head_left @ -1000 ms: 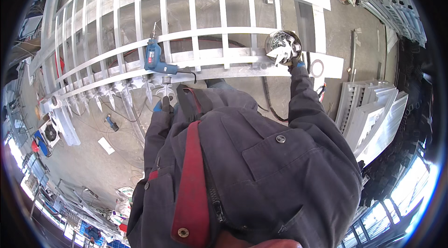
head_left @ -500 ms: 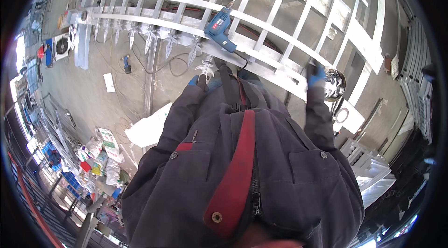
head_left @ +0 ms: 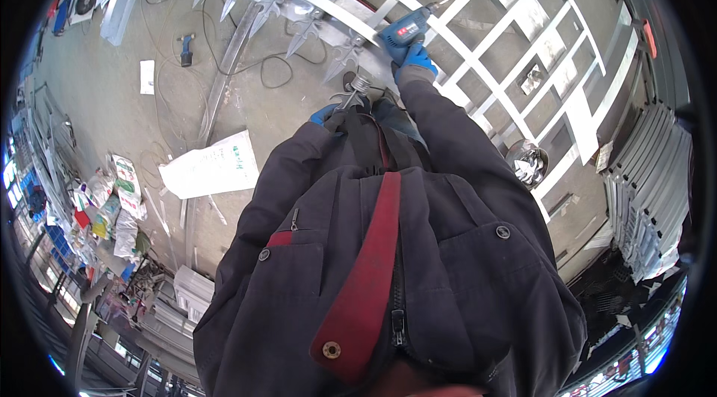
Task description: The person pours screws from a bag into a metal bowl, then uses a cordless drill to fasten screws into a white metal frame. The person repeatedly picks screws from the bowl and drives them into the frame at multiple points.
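Note:
My right hand, in a blue glove, is closed round the handle of a blue power drill. The drill lies over the bars of a pale metal railing, its bit pointing up and to the right. Close to my body, my left hand, gloved too, grips a silvery metal spear-point finial; my sleeve partly hides its fingers. More spear-point finials stand in a row along the railing's near edge.
To the right, a round tin holds several shiny metal pieces. A dark cable loops over the floor, with another blue tool further left. A white sheet lies at the left, and stacked metal profiles at the far right.
My right hand has moved from beside the tin to the drill and taken its handle. My left hand still holds the finial. The whole view has shifted and turned.

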